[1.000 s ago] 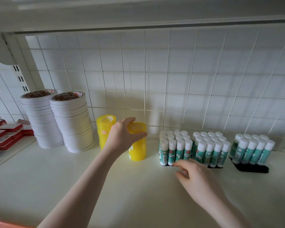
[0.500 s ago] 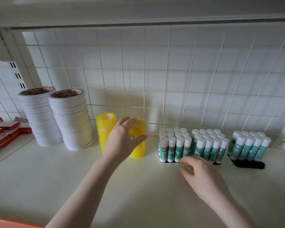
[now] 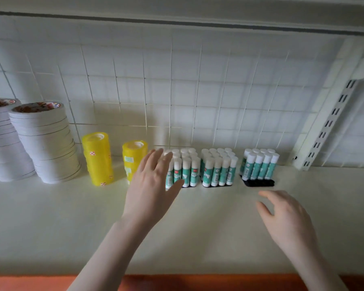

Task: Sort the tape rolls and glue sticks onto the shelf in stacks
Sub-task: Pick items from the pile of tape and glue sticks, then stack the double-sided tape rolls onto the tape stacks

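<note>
Two stacks of white tape rolls (image 3: 44,143) stand at the far left of the shelf (image 3: 51,217). Beside them are two yellow tape stacks, a taller one (image 3: 98,159) and a shorter one (image 3: 133,159). Three groups of green-and-white glue sticks stand upright on black bases: left (image 3: 187,168), middle (image 3: 218,166), right (image 3: 260,165). My left hand (image 3: 151,185) hovers with straight fingers in front of the left glue group, holding nothing. My right hand (image 3: 286,217) is loosely curled above the shelf, below the right group, empty.
A white wire grid (image 3: 177,91) backs the shelf. A slotted upright rail (image 3: 328,122) stands at the right. An orange edge (image 3: 198,282) runs along the shelf's front.
My left hand let go of the shorter yellow tape stack and moved right to the glue sticks. My right hand shifted right, away from the left glue group. The view panned right.
</note>
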### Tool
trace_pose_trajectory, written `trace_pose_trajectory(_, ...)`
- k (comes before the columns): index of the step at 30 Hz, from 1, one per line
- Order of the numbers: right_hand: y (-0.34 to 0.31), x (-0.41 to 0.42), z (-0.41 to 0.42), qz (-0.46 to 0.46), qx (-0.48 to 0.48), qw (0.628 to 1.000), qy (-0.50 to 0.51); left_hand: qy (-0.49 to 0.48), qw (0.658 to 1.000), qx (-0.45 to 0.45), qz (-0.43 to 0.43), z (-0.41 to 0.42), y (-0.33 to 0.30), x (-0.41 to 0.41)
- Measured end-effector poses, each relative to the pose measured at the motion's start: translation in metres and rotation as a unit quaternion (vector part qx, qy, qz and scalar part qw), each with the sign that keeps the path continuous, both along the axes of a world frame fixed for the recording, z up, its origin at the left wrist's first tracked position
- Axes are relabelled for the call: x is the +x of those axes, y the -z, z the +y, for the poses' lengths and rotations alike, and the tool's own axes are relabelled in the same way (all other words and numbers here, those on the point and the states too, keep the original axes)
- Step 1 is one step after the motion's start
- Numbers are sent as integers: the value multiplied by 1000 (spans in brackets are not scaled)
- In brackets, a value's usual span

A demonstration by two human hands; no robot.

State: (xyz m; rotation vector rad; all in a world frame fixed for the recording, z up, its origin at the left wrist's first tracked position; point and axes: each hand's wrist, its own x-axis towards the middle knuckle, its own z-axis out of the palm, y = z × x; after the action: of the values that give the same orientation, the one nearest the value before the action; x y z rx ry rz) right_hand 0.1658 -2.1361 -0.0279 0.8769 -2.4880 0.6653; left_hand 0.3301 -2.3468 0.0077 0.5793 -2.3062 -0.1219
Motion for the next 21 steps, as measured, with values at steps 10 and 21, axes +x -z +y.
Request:
trace_pose_trajectory(10, 8, -76, 176, 122, -34, 989, 79, 50, 998, 38, -19, 164, 15, -94)
trace_pose_trajectory(21, 3, -203, 390, 147, -49, 979, 134, 136, 986, 88, -27, 376, 8, -243)
